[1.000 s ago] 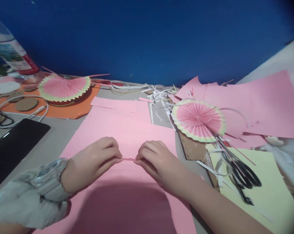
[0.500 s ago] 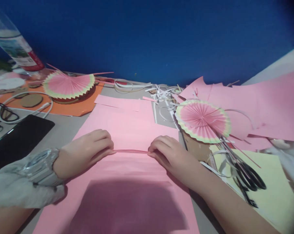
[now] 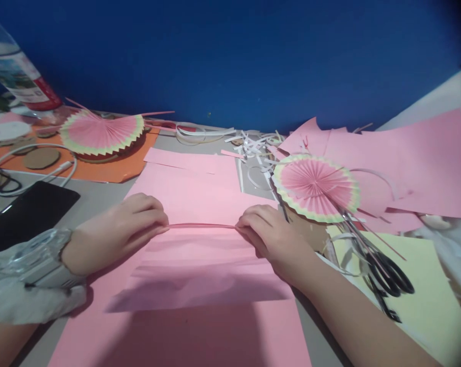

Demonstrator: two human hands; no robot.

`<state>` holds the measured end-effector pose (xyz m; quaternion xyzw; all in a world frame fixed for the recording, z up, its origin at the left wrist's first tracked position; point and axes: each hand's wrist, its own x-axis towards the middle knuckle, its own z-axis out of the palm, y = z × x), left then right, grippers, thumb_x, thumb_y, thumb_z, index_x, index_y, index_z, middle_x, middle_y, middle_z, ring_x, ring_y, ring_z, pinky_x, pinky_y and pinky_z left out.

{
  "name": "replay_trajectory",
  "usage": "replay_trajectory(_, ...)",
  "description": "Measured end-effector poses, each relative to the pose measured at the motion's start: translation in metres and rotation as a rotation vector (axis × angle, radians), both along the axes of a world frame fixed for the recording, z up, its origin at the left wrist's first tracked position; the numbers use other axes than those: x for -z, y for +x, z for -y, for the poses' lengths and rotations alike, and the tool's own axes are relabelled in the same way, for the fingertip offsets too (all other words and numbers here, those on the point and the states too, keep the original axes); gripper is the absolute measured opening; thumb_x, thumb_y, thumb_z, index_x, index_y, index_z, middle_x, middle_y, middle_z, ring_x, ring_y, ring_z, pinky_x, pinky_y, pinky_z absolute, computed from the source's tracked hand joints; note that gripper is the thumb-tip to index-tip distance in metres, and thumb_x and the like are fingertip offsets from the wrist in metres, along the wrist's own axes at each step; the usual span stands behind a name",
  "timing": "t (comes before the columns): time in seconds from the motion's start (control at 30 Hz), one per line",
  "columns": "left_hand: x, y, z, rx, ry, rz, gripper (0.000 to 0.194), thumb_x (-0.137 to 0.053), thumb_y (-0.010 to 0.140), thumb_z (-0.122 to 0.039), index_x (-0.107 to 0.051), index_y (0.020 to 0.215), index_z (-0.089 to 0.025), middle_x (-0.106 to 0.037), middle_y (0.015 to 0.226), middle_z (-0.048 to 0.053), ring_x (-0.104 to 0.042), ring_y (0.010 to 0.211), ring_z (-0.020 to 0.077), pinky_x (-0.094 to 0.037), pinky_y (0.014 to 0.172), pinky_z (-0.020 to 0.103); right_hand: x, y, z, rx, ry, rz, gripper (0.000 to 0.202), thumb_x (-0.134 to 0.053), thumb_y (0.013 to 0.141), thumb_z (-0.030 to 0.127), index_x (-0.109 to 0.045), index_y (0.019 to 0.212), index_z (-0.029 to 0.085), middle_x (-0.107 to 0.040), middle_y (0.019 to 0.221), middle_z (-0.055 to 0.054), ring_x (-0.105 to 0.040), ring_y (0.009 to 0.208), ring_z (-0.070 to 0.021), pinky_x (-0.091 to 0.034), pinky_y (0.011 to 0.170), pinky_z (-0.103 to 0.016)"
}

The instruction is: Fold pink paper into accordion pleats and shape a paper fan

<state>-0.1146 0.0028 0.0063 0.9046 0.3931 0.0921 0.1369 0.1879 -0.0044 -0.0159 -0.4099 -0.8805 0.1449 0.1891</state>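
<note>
A folded sheet of pink paper (image 3: 203,255) lies over larger pink paper (image 3: 184,336) on the table. My left hand (image 3: 127,227), with a pale watch above it on the wrist, pinches the left part of the sheet's narrow folded far edge. At the right part of that edge my right hand (image 3: 266,232) pinches it between thumb and fingers. Between the hands the fold runs nearly straight. The sheet's near part shows creases and lifts slightly, with a shadow over it. Fingertips partly hide the fold's ends.
A pleated pink paper rosette (image 3: 314,186) lies to the right, with black-handled scissors (image 3: 387,272) over yellow paper (image 3: 429,285). Leftward are a pleated fan (image 3: 104,133), a phone (image 3: 35,209), a cable and a bottle (image 3: 22,79). Paper scraps (image 3: 253,145) lie at the back.
Both hands have moved slightly away from me with the folded edge, and the gap between them has widened. The sheet's near edge now shows raised and creased.
</note>
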Motion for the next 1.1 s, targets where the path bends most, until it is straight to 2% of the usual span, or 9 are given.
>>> replay_trajectory(0.13,-0.0006,0.0001,-0.0001,-0.007,-0.051,-0.025,0.015,-0.05,0.087,-0.032,-0.058,0.09,-0.02,-0.054,0.093,0.003,-0.049,0.088,0.0176,-0.04,0.079,0.031,-0.0015,-0.0005,0.0001,0.02,0.02,-0.001,0.011,-0.044,0.09,0.016,-0.055,0.087,0.019,-0.058,0.09,-0.006,-0.051,0.086,-0.0186,-0.043,0.077,-0.033)
replay_trajectory(0.23,0.0,0.0005,-0.0006,-0.007,-0.066,-0.009,0.016,-0.048,0.089,-0.03,-0.058,0.085,-0.018,-0.055,0.088,0.003,-0.05,0.084,0.0166,-0.04,0.076,0.03,-0.0008,-0.001,0.0001,0.037,0.014,-0.001,0.012,-0.044,0.091,0.016,-0.055,0.087,0.019,-0.059,0.09,-0.006,-0.05,0.086,-0.0184,-0.043,0.077,-0.033)
replay_trajectory(0.43,0.0019,-0.0045,-0.0031,-0.005,0.152,0.039,0.012,-0.05,0.086,-0.019,-0.062,0.09,-0.019,-0.057,0.088,0.004,-0.051,0.084,0.0172,-0.041,0.077,0.031,0.0001,0.0009,-0.0008,0.029,0.03,0.008,0.011,-0.048,0.088,0.013,-0.057,0.088,0.018,-0.058,0.09,-0.006,-0.05,0.088,-0.0188,-0.041,0.079,-0.034)
replay_trajectory(0.73,0.0013,-0.0049,-0.0038,0.01,0.165,-0.015,0.014,-0.049,0.086,-0.02,-0.062,0.09,-0.022,-0.059,0.088,0.004,-0.052,0.082,0.0167,-0.044,0.075,0.033,-0.0033,-0.0021,0.0001,0.037,0.084,-0.015,0.01,-0.046,0.089,0.015,-0.056,0.089,0.019,-0.06,0.089,-0.006,-0.052,0.087,-0.0194,-0.043,0.078,-0.035)
replay_trajectory(0.9,0.0024,-0.0049,-0.0025,-0.036,0.278,-0.008,0.008,-0.053,0.085,-0.021,-0.06,0.087,-0.02,-0.057,0.086,0.003,-0.052,0.079,0.0159,-0.043,0.075,0.032,-0.0039,-0.0007,-0.0006,0.034,0.049,-0.035,0.01,-0.047,0.088,0.013,-0.055,0.09,0.018,-0.058,0.09,-0.006,-0.05,0.089,-0.0194,-0.042,0.079,-0.035)
replay_trajectory(1.1,0.0014,-0.0041,-0.0033,0.016,0.301,-0.021,0.01,-0.052,0.085,-0.019,-0.061,0.084,-0.018,-0.057,0.085,0.005,-0.05,0.078,0.0159,-0.043,0.073,0.031,-0.0018,0.0028,-0.001,0.019,0.046,0.029,0.013,-0.05,0.084,0.008,-0.058,0.083,0.018,-0.055,0.094,-0.006,-0.048,0.091,-0.0187,-0.042,0.08,-0.033)
